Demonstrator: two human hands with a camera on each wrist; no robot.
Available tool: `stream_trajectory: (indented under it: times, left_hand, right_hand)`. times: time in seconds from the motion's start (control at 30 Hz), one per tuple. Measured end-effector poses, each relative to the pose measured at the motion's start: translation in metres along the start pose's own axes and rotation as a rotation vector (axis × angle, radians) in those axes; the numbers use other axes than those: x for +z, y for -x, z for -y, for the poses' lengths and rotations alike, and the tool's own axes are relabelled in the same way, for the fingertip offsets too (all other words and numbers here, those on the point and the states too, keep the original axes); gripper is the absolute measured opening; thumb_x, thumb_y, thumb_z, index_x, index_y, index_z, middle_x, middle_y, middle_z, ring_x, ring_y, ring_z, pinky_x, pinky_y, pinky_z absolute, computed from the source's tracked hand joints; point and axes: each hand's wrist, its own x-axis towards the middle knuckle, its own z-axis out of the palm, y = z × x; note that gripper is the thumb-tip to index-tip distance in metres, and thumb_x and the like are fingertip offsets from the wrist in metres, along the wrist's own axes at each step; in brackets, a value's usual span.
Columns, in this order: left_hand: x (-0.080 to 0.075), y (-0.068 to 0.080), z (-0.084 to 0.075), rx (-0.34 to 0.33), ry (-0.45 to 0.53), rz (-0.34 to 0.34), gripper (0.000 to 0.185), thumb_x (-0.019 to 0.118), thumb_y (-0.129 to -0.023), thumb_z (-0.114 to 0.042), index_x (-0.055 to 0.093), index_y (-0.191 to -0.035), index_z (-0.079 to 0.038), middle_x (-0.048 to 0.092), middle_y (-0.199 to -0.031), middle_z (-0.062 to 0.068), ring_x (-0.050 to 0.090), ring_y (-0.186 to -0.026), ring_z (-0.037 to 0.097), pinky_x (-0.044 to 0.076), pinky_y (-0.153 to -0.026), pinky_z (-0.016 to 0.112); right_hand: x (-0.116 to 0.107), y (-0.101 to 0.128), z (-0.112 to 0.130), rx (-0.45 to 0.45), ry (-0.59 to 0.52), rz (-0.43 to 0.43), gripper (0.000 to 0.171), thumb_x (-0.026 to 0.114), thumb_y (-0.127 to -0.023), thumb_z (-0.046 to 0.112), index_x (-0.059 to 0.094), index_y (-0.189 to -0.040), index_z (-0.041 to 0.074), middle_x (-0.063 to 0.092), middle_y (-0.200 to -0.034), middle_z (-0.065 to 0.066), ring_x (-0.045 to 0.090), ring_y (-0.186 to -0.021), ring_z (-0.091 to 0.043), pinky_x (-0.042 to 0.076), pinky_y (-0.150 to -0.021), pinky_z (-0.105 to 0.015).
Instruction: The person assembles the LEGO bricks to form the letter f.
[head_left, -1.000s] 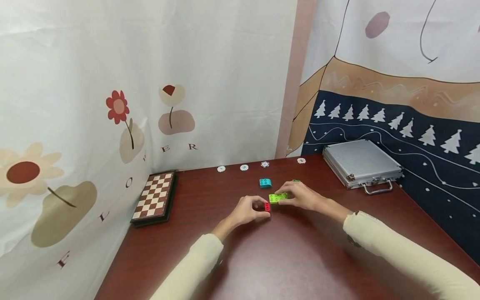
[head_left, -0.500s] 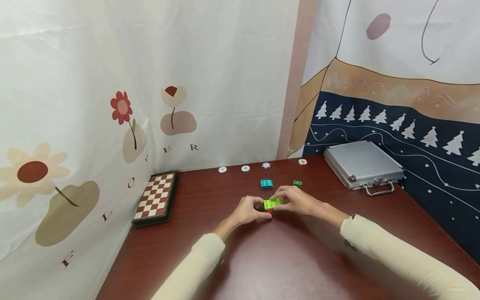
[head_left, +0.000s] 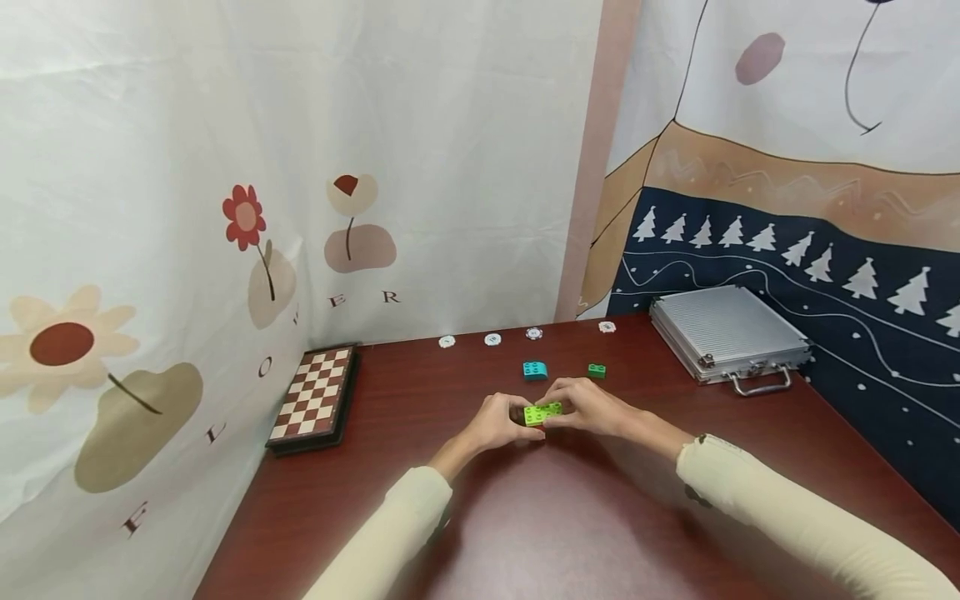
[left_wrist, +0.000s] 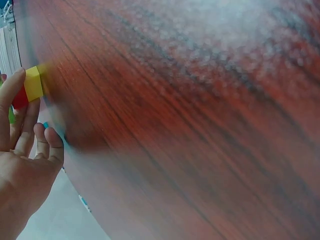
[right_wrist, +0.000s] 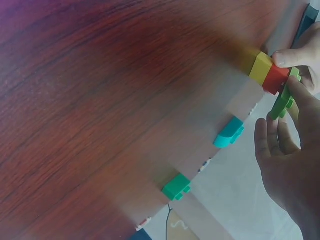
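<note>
My left hand (head_left: 491,423) pinches a red toy brick (right_wrist: 275,81) between thumb and fingers. A yellow brick (right_wrist: 260,69) is joined below the red one, close to the table. My right hand (head_left: 596,408) holds a lime-green studded brick (head_left: 538,414) by its right end. In the head view this long brick covers the red one. The right wrist view shows it right against the red brick's studded side, and it reaches past that brick. Beyond the hands lie a teal brick (head_left: 535,371) with a rounded side and a small green brick (head_left: 597,372).
A chessboard box (head_left: 311,398) lies at the table's left edge. At the back right stands a silver case (head_left: 729,329) with its handle toward me. Several poker chips (head_left: 492,340) line the back edge, before a printed curtain (head_left: 465,167).
My right hand has brought the lime-green brick left and toward me, over the red brick. The small green brick, mostly covered before, now shows. The left hand has barely moved.
</note>
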Motion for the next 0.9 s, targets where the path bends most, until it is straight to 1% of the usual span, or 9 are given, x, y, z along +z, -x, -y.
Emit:
stream_trajectory:
  times: [0.23,0.37,0.53,0.7,0.9]
  left_hand:
    - [0.0,0.001,0.0,-0.006,-0.002,-0.001,0.035,0.094,-0.079,-0.028,0.079,-0.107,-0.014,0.069,-0.071,-0.011,0.061,-0.06,0.003,0.05,-0.062,0.022]
    - [0.001,0.001,0.0,-0.01,0.003,-0.002,0.034,0.093,-0.079,-0.028,0.079,-0.107,-0.014,0.069,-0.072,-0.011,0.063,-0.061,0.004,0.051,-0.063,0.023]
    - [0.0,0.0,-0.002,-0.001,-0.001,-0.005,0.033,0.093,-0.079,-0.027,0.079,-0.106,-0.015,0.07,-0.073,-0.01,0.063,-0.061,0.003,0.051,-0.063,0.023]
    - [0.0,0.0,-0.001,0.006,-0.016,0.002,0.031,0.093,-0.08,-0.027,0.079,-0.106,-0.015,0.07,-0.073,-0.01,0.061,-0.06,0.002,0.05,-0.062,0.022]
    - [-0.002,0.002,0.002,0.021,-0.02,0.012,0.031,0.092,-0.081,-0.027,0.078,-0.106,-0.014,0.069,-0.073,-0.011,0.062,-0.06,0.003,0.05,-0.062,0.022]
  right_hand:
    - [0.002,-0.001,0.001,-0.015,0.007,0.01,0.03,0.081,-0.093,0.023,0.078,-0.12,0.011,0.07,-0.106,-0.002,0.061,-0.082,-0.017,0.053,-0.07,-0.023]
    - [0.002,-0.001,0.0,-0.017,-0.001,0.015,0.031,0.081,-0.093,0.024,0.078,-0.12,0.011,0.07,-0.106,-0.002,0.06,-0.082,-0.019,0.052,-0.069,-0.022]
    - [0.002,-0.001,-0.001,-0.034,0.016,-0.004,0.03,0.082,-0.092,0.022,0.079,-0.119,0.011,0.071,-0.105,-0.002,0.061,-0.086,-0.017,0.053,-0.07,-0.023]
    - [0.004,0.0,-0.001,-0.031,0.019,-0.012,0.03,0.081,-0.093,0.022,0.078,-0.12,0.011,0.07,-0.107,-0.002,0.062,-0.092,-0.015,0.055,-0.075,-0.027]
    - [0.011,0.002,-0.003,-0.05,0.039,-0.038,0.031,0.081,-0.092,0.022,0.078,-0.12,0.01,0.069,-0.108,-0.002,0.061,-0.093,-0.013,0.055,-0.076,-0.025]
